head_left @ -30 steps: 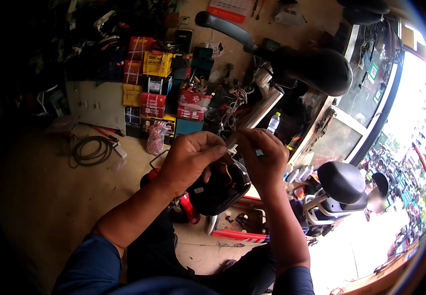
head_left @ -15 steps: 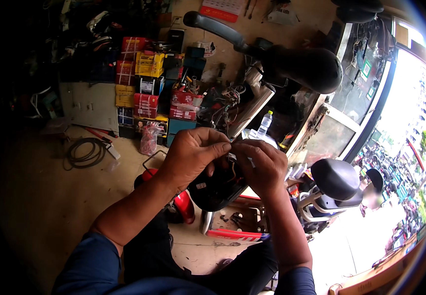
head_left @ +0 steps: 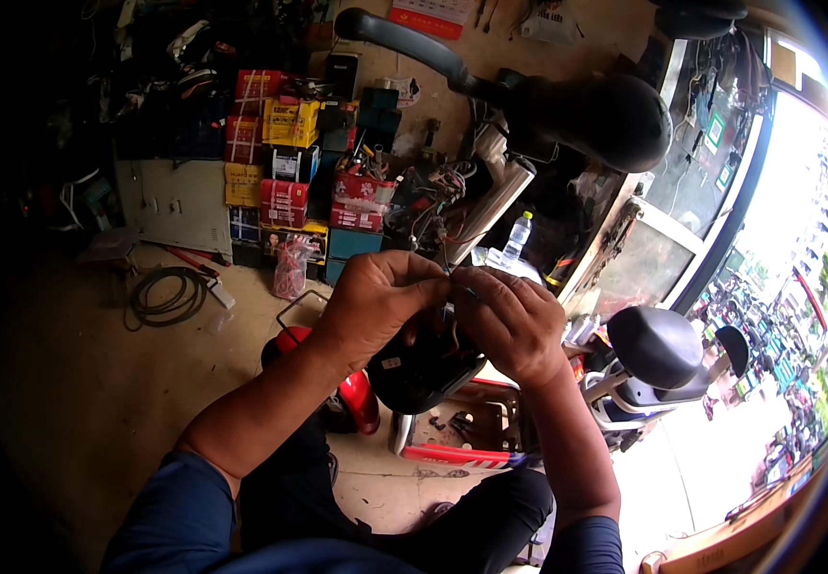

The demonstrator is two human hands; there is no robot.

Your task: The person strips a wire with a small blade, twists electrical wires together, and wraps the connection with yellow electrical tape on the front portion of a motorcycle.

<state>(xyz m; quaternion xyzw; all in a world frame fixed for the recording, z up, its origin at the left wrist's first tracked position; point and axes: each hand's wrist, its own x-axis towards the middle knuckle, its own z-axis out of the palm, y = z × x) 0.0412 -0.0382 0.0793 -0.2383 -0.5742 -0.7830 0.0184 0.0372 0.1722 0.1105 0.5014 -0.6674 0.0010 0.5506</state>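
Observation:
My left hand (head_left: 376, 304) and my right hand (head_left: 512, 323) meet fingertip to fingertip above my lap, both closed in a pinch. A thin wire (head_left: 446, 253) shows just above the pinched fingertips; its end is hidden between them. Below the hands is a black rounded housing (head_left: 416, 381) with a small white label, its upper part covered by my fingers. Beside my right fingers, a pale wire (head_left: 454, 331) runs inside the housing.
An open red-edged tray (head_left: 452, 457) with small dark parts lies beyond my knees. A red shiny part (head_left: 360, 402) is by my left forearm. Stacked boxes (head_left: 285, 203), a coiled black hose (head_left: 161, 297), a bottle (head_left: 517, 237) and a black padded seat (head_left: 655, 346) stand around.
My right hand has shifted slightly to the right and turned a little. The thin wire above the fingertips shows more plainly. My left hand keeps its pinch in nearly the same place.

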